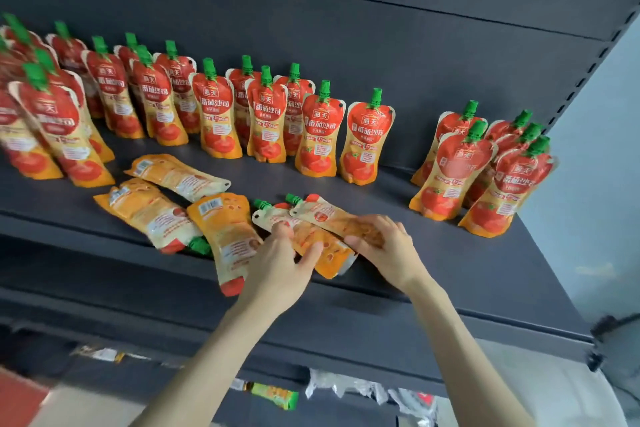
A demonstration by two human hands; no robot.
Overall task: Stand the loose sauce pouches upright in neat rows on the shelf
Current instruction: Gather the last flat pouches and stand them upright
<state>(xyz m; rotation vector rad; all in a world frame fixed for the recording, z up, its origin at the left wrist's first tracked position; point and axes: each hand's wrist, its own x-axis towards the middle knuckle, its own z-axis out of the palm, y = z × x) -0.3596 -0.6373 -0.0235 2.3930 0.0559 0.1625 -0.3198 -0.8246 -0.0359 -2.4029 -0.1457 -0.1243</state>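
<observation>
The dark grey shelf [450,253] had a dark back panel [346,28], with a pale wall [595,184] at 3 o'clock. Upright pouches [320,135] stood in rows from 9 to 3 o'clock. Three flat pouches [152,211] lay at 9 o'clock of the hands. Near the front edge, the left hand [277,267] pinched the lower pouch [332,256]. The right hand [388,246] gripped the upper pouch [329,215]. Both long axes ran 10 to 4 o'clock, green caps at the 10 o'clock end.

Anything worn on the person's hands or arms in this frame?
Nothing visible. The left hand and right hand are bare: no gloves, rings or watch. No sleeve shows on the left forearm or right forearm.
</observation>
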